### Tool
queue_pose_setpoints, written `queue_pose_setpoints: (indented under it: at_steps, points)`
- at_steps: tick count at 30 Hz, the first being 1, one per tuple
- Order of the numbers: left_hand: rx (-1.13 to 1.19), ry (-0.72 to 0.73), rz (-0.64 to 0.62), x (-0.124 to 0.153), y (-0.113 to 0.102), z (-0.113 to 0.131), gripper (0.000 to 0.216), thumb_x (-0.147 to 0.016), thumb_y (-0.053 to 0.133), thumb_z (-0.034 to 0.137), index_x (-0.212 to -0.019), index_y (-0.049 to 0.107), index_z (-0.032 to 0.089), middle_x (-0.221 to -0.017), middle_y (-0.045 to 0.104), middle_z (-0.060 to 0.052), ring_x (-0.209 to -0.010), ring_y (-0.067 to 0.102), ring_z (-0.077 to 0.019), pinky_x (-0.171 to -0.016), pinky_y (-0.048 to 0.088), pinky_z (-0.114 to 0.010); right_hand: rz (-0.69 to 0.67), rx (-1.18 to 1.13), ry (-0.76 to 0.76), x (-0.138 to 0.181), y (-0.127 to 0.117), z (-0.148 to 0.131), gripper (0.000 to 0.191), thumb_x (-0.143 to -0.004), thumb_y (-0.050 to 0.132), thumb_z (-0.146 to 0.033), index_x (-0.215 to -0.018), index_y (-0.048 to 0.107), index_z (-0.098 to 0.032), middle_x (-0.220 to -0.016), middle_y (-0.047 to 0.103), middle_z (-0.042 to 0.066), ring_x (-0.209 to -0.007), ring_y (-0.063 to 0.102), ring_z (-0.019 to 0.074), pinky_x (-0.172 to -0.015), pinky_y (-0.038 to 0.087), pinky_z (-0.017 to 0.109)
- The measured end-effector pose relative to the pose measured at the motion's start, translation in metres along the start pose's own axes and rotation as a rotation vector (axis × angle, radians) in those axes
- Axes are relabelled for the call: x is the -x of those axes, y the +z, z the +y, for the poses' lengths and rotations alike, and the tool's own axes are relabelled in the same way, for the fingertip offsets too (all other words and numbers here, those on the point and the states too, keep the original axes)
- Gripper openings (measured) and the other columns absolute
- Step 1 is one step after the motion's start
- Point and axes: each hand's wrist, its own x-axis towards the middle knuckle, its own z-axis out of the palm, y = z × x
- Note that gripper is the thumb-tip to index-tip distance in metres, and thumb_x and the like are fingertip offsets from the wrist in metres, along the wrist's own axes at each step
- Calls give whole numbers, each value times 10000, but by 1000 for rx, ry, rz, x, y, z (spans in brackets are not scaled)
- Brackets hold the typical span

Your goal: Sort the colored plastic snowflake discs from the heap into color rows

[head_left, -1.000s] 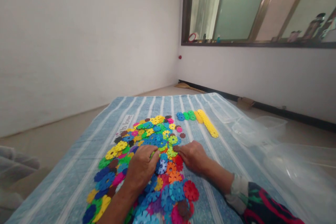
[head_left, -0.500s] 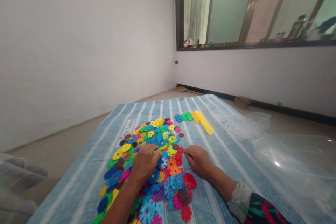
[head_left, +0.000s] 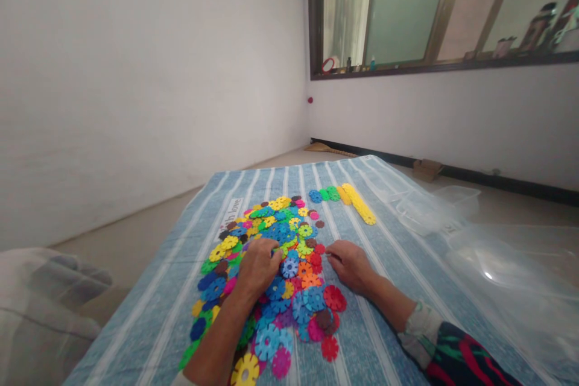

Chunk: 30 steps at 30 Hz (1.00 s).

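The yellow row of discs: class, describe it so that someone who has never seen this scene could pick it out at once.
Start at the blue striped cloth and look past the mixed pile of discs under both hands. Toward the far right lies the yellow row of discs, apart from the pile. It alone forms one neat single-colour line.

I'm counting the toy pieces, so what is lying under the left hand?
The left hand rests on the pile of plastic flower discs, fingers curled. Blue, green and pink discs show around it; any pieces beneath the palm are covered.

Left hand (head_left: 259, 266) fingers closed tighter on discs (head_left: 289, 266).
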Motion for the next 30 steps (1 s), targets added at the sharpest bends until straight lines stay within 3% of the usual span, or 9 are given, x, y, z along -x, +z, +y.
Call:
queue_pose_setpoints:
  at_steps: [14,30]
  points:
    - [-120,46,-93,2,6,1,242,-833,474,304,-894,657,159,-1065,639,-108,-1060,550,-239,-946,398,-359,-4,-13,13,1,0,3,137,-822,516,-167,-841,649,-194,-829,646,35,-808,569,163,-728,379,253]
    - [-291,-88,-194,2,-8,4,230,-843,415,282,-842,615,169,-952,648,-84,-906,597,-209,-780,437,-308,-3,-59,7,3,1,5,150,-824,519,-158,-859,661,-188,-846,654,35,-831,577,160,-750,395,249]
